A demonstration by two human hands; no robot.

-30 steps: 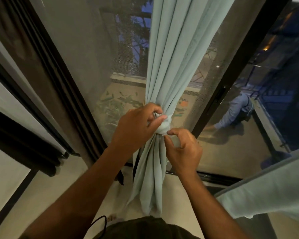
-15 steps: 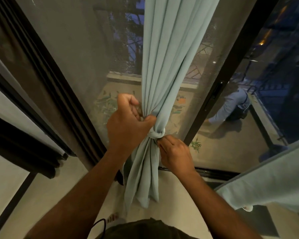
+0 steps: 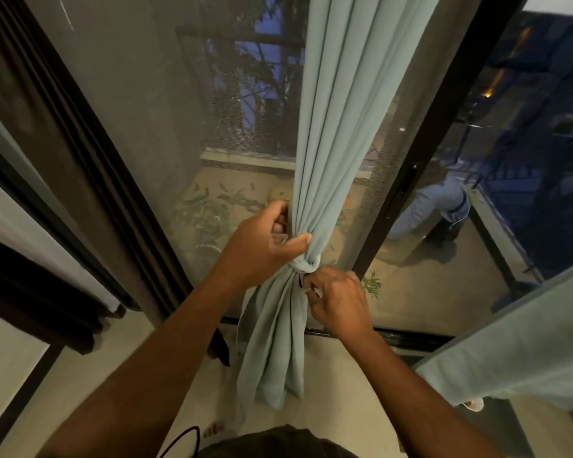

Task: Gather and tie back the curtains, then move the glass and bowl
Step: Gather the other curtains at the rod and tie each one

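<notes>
The pale green curtain (image 3: 338, 104) hangs in front of a mesh screen door (image 3: 139, 120) and it is gathered into one tight bundle at the middle of the view. A knot (image 3: 306, 262) of the same cloth goes around the bundle at its narrowest place, and below the knot the cloth spreads out again and its lower end hangs just above the floor (image 3: 338, 385). The left hand (image 3: 262, 246) is on the left side of the bundle, just above the knot; its fingers (image 3: 280, 226) are curled closed around the gathered folds and the thumb presses on the front of the cloth. The right hand (image 3: 339, 297) is just below and to the right of the knot, touching it; its fingers are closed in a fist on a small piece of the cloth, and a pale strip shows between them. A black door frame (image 3: 420, 153) runs diagonally to the right of the bundle. A second piece of pale green curtain (image 3: 516, 345) crosses the lower right corner of the view. At the left edge hangs a dark brown curtain (image 3: 30, 292). The glass and the bowl are not in the view.
</notes>
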